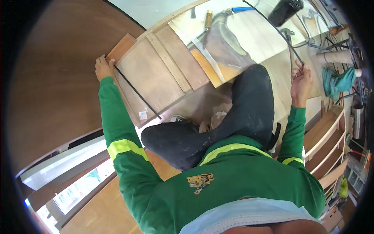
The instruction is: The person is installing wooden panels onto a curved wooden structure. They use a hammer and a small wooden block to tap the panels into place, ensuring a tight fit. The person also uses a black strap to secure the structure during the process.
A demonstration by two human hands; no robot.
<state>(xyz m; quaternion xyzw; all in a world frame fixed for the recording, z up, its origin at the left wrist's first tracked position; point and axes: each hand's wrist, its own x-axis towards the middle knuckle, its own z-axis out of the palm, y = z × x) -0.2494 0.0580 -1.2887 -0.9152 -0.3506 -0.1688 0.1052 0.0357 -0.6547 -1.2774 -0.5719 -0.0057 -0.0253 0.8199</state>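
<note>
My left hand [104,68] is at the far left end of a wooden panel [146,74], its thumb and fingers closed round the end of a short reddish-brown wooden block [121,50]. Beside that thumb begins a thin black strip [137,93], which slants across the panel toward my knee. Over on the right, my right hand [302,81] pinches the near end of another long black strip [270,24]. This strip runs away from me over a pale board [261,39].
On the pale board lie a wooden-handled tool [209,19], a metal strip [208,58] and a grey cloth-like piece [226,43]. A black cup [284,12] stands at the back right, near a hammer [287,34]. Curved wooden shelving [325,134] and cables sit at right. A large brown panel [58,78] rises at left.
</note>
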